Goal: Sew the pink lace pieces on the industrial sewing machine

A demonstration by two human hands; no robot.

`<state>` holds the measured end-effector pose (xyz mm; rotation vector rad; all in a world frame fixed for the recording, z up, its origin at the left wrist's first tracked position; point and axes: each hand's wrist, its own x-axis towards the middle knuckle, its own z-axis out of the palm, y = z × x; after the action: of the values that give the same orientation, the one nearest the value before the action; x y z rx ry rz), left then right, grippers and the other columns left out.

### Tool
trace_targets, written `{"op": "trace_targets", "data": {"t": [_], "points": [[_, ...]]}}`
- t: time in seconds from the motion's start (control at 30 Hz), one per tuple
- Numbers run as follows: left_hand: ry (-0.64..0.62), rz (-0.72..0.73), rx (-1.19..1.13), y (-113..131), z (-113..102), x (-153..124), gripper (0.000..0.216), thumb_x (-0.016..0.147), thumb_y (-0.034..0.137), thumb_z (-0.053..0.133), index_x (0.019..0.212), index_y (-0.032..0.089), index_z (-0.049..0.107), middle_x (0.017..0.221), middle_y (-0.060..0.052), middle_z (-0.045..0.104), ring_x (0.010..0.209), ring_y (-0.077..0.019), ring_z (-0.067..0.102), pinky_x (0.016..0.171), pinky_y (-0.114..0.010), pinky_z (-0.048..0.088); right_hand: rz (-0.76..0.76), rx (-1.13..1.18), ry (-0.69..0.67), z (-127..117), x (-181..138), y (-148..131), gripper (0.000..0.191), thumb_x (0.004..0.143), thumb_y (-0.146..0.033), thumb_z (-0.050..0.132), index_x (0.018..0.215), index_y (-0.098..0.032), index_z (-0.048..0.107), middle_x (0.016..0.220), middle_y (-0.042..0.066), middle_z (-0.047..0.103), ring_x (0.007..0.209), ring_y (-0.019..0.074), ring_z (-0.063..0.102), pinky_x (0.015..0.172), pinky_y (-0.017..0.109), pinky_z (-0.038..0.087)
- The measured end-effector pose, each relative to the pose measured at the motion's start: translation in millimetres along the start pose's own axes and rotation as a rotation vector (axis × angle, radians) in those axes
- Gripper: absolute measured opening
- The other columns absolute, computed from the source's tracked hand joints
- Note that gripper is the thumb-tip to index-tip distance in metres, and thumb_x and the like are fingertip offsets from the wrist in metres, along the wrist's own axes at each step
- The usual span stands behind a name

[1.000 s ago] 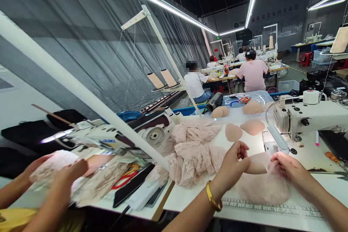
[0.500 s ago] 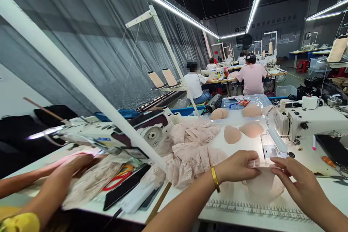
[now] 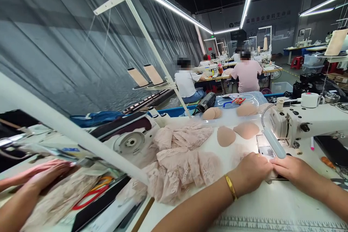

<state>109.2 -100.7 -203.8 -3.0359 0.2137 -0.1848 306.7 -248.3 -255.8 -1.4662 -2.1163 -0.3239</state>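
My left hand (image 3: 252, 172), with a gold bracelet at the wrist, is closed at the front of the sewing machine's (image 3: 323, 120) lit needle area. Against it sits my right hand (image 3: 293, 170), fingers pinched together. Both grip a sheer pale pink fabric piece (image 3: 239, 152), mostly hidden under the hands; some of it shows behind the left one. A grey-white lamp (image 3: 274, 143) leans over the needle plate (image 3: 265, 151). Two beige bra cups (image 3: 226, 136) lie just beyond. To the left is a heap of pale pink lace (image 3: 181, 166).
A co-worker's hands (image 3: 51, 174) are at another sewing machine on the left, near red-handled scissors (image 3: 91, 197). A white slanting pole (image 3: 108, 152) and thread stand (image 3: 152, 40) rise between. A ruler strip (image 3: 272, 223) runs along the front edge. Several people sit ahead.
Both hands have come together close to the needle area with the fabric, which was held up more openly before. The view has turned slightly right.
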Motion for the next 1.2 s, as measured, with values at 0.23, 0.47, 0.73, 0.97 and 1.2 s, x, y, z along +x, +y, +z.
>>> {"op": "trace_targets", "data": {"t": [0.23, 0.47, 0.73, 0.97, 1.2], "points": [[0.139, -0.043, -0.02, -3.7, 34.1, 4.9, 0.009, 0.096, 0.012, 0.058, 0.088, 0.017, 0.059, 0.092, -0.004, 0.064, 0.085, -0.0199, 0.058, 0.076, -0.033, 0.047, 0.094, -0.048, -0.167, -11.2, -14.0, 4.4, 0.037, 0.107, -0.009, 0.039, 0.122, -0.025, 0.069, 0.097, 0.008, 0.069, 0.089, 0.0228, 0.064, 0.071, 0.033, 0.051], [0.126, -0.109, -0.06, -3.2, 34.8, 8.9, 0.013, 0.096, 0.01, 0.054, 0.086, 0.018, 0.057, 0.089, -0.005, 0.061, 0.08, -0.0198, 0.052, 0.074, -0.031, 0.047, 0.153, -0.033, -0.153, -8.7, -14.5, 5.6, 0.04, 0.103, -0.011, 0.043, 0.127, -0.026, 0.07, 0.094, 0.007, 0.068, 0.081, 0.0232, 0.063, 0.062, 0.031, 0.048], [0.134, -0.117, -0.054, -1.7, 36.3, 14.9, 0.019, 0.097, 0.01, 0.051, 0.081, 0.017, 0.056, 0.086, -0.006, 0.059, 0.077, -0.0195, 0.052, 0.074, -0.033, 0.046, 0.191, 0.041, -0.057, -5.3, -13.8, 5.1, 0.036, 0.1, -0.011, 0.048, 0.117, -0.031, 0.073, 0.102, 0.007, 0.071, 0.084, 0.0234, 0.066, 0.067, 0.031, 0.053], [0.137, -0.082, -0.053, -2.8, 35.5, 17.2, 0.026, 0.106, 0.016, 0.047, 0.084, 0.015, 0.06, 0.087, -0.005, 0.064, 0.079, -0.019, 0.058, 0.08, -0.035, 0.046, 0.2, 0.057, -0.087, -5.2, -12.6, 5.7, 0.032, 0.099, -0.011, 0.048, 0.105, -0.03, 0.073, 0.098, 0.007, 0.07, 0.083, 0.0244, 0.066, 0.062, 0.032, 0.053], [0.156, 0.101, -0.08, -27.6, 34.9, 27.0, 0.027, 0.108, 0.016, 0.043, 0.094, 0.014, 0.065, 0.096, -0.008, 0.07, 0.095, -0.0207, 0.063, 0.094, -0.038, 0.051, 0.271, 0.035, -0.123, -0.7, -16.2, 7.4, 0.028, 0.102, -0.013, 0.045, 0.093, -0.028, 0.067, 0.095, 0.006, 0.067, 0.078, 0.0236, 0.064, 0.059, 0.034, 0.049]]}}
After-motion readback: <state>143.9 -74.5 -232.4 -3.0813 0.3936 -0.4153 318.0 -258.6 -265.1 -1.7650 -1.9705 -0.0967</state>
